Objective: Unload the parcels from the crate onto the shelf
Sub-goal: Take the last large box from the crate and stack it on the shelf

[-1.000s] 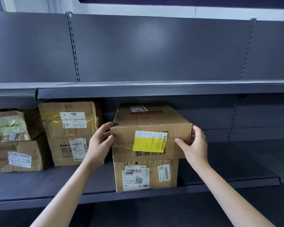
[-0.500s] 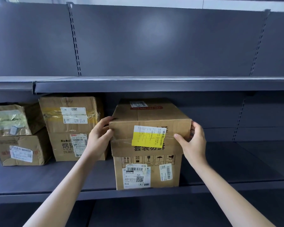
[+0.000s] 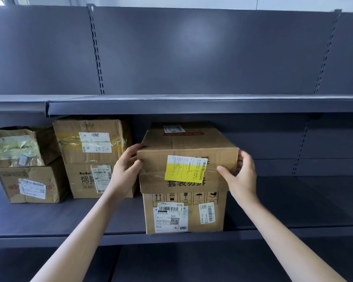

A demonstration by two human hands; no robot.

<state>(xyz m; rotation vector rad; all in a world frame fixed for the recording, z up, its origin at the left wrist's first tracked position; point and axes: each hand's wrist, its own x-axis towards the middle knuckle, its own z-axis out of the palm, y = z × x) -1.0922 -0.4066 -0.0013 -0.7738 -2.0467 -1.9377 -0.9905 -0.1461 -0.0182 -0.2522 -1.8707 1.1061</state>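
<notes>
head view, grey metal shelf (image 3: 49, 220), both hands' fingers gripping top parcel (image 3: 188, 151) stacked on lower parcel (image 3: 192, 226)

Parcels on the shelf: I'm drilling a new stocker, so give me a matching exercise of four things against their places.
1. yellow-label box
2. M24 box
3. BoBo box
4. crumpled parcel

A. far left, on another box
B. under the box both hands hold
C. between the left hand and right hand
D. bottom of the middle stack

1-C, 2-B, 3-D, 4-A
</notes>
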